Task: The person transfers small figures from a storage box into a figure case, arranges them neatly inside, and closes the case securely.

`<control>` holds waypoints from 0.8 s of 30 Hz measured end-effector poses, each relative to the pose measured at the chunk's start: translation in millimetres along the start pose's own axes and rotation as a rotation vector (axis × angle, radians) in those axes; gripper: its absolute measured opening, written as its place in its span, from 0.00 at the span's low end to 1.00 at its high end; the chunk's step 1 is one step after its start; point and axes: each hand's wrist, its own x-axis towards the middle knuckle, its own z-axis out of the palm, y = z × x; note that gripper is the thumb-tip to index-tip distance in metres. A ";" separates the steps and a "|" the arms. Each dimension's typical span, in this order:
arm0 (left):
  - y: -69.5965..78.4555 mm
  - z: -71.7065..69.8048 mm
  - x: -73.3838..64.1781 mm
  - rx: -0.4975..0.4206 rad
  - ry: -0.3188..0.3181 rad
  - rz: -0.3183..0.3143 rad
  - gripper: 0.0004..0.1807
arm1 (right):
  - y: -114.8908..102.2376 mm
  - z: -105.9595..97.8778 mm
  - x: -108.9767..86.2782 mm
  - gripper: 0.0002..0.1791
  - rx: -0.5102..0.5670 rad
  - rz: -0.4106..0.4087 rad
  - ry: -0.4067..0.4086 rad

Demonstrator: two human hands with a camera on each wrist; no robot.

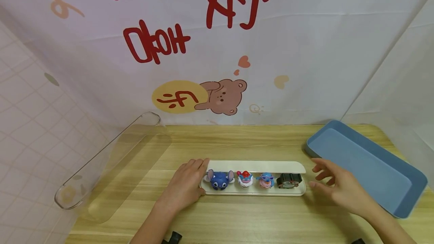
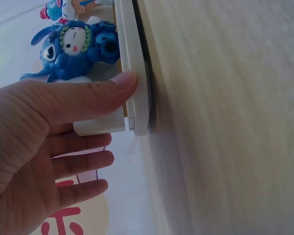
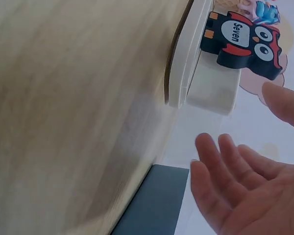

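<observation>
A long, narrow cream-white case lies crosswise on the table, its rear strip raised. Along it sit a blue big-eared figure, a white-and-blue figure with a red top, a blue-and-pink figure with glasses and a black-and-red owl marked "Seven". My left hand holds the left end of the case. Its thumb presses on the front edge, beside the blue big-eared figure, and the other fingers reach behind the end. Off the right end, my right hand hovers with fingers loosely bent and apart, holding nothing.
A blue rectangular tray stands at the right, behind my right hand. On the left lies a long clear plastic box, set at a slant. A white printed cloth hangs behind the wooden table.
</observation>
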 end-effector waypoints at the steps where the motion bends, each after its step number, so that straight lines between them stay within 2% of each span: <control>1: 0.1 0.2 0.0 -0.001 -0.001 0.000 0.51 | 0.8 0.0 0.1 0.36 0.001 0.014 -0.015; 13: -0.7 2.6 -0.2 0.010 0.008 0.002 0.51 | 9.0 5.1 -1.1 0.40 0.054 0.174 -0.241; 18: -0.8 2.5 0.2 0.000 0.001 -0.004 0.51 | 11.0 10.5 -1.9 0.42 0.073 0.184 -0.266; 24: 0.1 1.0 0.7 -0.008 -0.015 -0.020 0.51 | 12.0 17.0 -2.9 0.35 0.114 0.186 -0.282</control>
